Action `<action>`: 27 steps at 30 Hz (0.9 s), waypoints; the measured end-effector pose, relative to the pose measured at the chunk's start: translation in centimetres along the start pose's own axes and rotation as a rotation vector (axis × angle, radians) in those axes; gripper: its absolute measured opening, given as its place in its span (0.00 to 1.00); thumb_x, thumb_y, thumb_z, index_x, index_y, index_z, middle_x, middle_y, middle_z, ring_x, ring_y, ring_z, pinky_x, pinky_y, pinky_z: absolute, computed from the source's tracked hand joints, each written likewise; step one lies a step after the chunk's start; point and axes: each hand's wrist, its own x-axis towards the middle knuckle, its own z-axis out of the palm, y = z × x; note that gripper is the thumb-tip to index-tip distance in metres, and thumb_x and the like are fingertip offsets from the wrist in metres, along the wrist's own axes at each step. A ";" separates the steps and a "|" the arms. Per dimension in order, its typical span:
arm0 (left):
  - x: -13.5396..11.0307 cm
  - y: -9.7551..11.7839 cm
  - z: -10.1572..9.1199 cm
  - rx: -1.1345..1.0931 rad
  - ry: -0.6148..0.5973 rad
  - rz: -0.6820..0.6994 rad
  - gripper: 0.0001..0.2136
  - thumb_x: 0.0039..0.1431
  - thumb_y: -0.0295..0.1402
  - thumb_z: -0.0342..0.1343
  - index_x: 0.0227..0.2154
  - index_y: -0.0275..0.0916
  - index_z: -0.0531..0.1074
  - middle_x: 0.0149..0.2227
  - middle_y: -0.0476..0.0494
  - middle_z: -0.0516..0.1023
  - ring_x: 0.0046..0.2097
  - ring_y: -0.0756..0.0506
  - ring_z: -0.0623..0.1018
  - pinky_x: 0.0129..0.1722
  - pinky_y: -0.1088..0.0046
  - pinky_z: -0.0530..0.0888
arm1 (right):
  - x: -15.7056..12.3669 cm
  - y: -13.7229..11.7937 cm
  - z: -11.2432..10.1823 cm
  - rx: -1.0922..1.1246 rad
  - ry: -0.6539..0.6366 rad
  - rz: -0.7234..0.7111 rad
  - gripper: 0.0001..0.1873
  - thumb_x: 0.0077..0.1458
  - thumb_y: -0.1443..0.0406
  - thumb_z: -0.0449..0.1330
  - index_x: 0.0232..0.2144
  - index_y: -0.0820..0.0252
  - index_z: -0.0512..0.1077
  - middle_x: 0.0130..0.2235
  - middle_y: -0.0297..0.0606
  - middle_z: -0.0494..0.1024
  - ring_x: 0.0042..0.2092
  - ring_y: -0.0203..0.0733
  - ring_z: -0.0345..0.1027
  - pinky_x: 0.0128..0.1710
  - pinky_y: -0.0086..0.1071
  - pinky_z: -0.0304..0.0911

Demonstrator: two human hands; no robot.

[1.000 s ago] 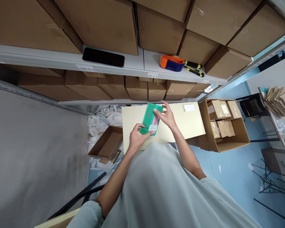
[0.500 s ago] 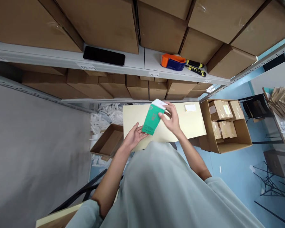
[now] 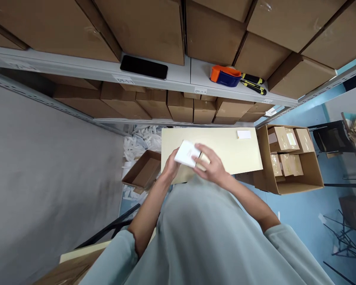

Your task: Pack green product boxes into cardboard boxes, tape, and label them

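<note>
Both my hands hold a small box [image 3: 187,154] just above the near edge of a pale yellow table [image 3: 225,147]. Only its white face shows now. My left hand [image 3: 170,168] grips it from below and left, fingers curled under it. My right hand [image 3: 213,167] wraps over its right side, with something brownish under the fingers that I cannot make out.
An open carton [image 3: 287,158] of small taped boxes stands right of the table; an empty carton [image 3: 144,172] and white scraps [image 3: 142,138] lie on the left. Shelves of brown cartons are ahead, with a black phone [image 3: 144,67], orange tape dispenser [image 3: 224,76] and yellow-black cutters [image 3: 253,84].
The box was turned over: its green face showed before, now a white face is up. Both hands drew it down toward my body, and the view shifted slightly.
</note>
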 end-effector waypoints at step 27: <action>-0.5 -12.9 -8.3 0.263 0.442 -0.157 0.05 0.59 0.31 0.67 0.37 0.46 0.86 0.38 0.39 0.88 0.57 0.27 0.85 0.59 0.56 0.77 | -0.1 14.0 21.6 0.566 -0.278 1.202 0.18 0.68 0.48 0.65 0.49 0.51 0.70 0.61 0.40 0.81 0.53 0.41 0.79 0.59 0.36 0.76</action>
